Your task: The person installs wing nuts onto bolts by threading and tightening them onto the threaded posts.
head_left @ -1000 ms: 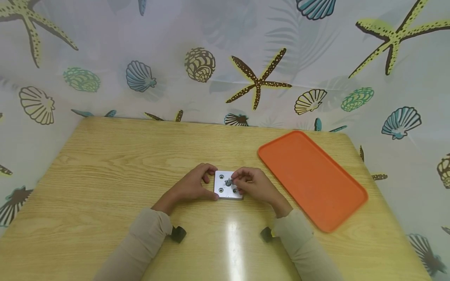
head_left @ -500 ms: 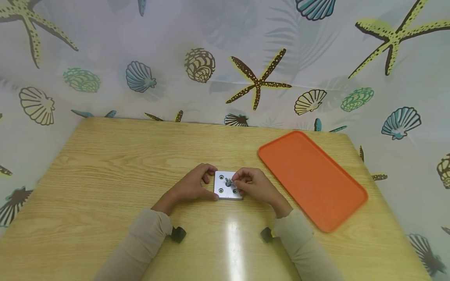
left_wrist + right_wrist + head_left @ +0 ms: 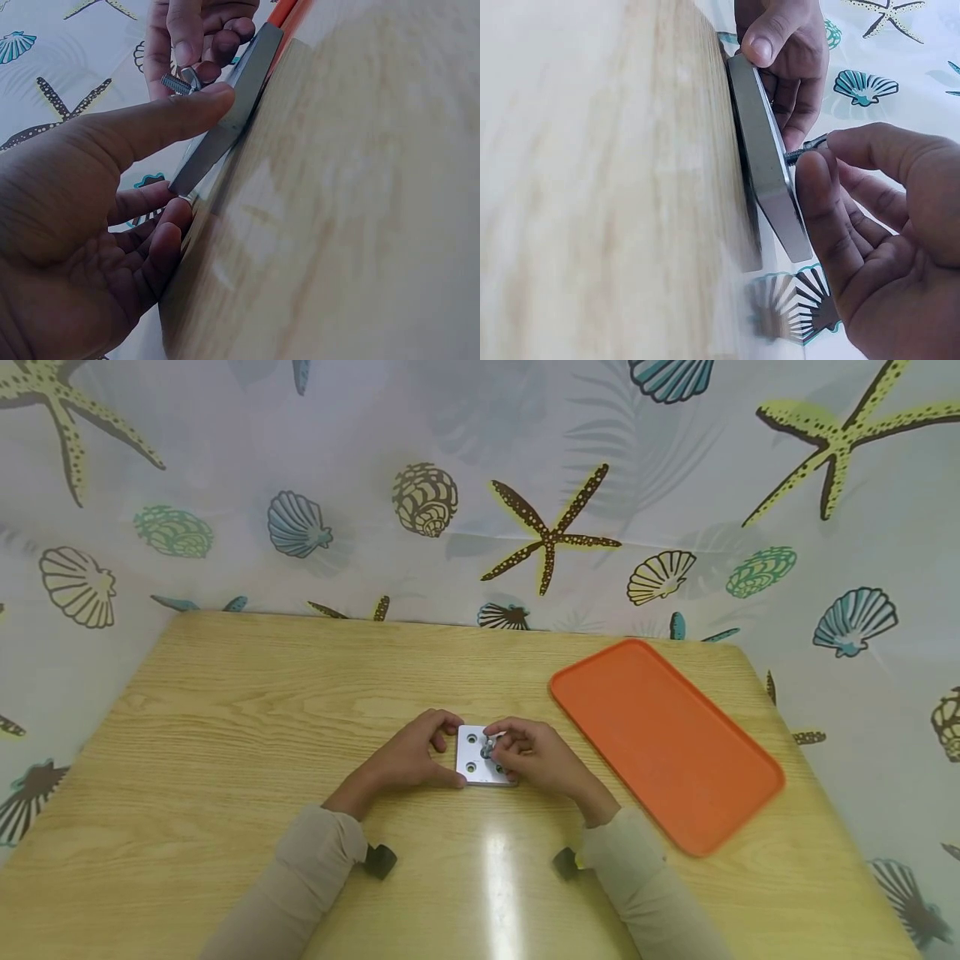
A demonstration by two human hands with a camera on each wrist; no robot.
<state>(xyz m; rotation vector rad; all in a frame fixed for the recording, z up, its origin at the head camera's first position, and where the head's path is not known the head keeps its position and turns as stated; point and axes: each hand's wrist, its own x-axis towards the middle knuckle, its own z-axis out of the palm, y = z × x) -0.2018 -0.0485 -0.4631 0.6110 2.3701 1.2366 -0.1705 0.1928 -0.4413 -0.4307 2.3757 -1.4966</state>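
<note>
A square silver metal plate [image 3: 480,777] with holes near its corners lies flat on the table. From its middle rises a threaded stud [image 3: 176,84] carrying a wing nut [image 3: 488,746]. My left hand [image 3: 408,756] holds the plate's left side, thumb [image 3: 202,107] on the near edge and fingers at the far edge. My right hand [image 3: 543,758] pinches the wing nut between thumb and forefinger [image 3: 870,146]. In the right wrist view, some thread shows between the plate and the nut. The right fingers hide part of the plate's right side in the head view.
An orange tray [image 3: 667,747] lies at an angle to the right of my right hand. The wooden table [image 3: 300,677] reaches back to a cloth [image 3: 360,552] printed with shells and starfish.
My right fingertips have shifted slightly left around the wing nut, and the wings have changed angle. The left hand and the plate stay in place.
</note>
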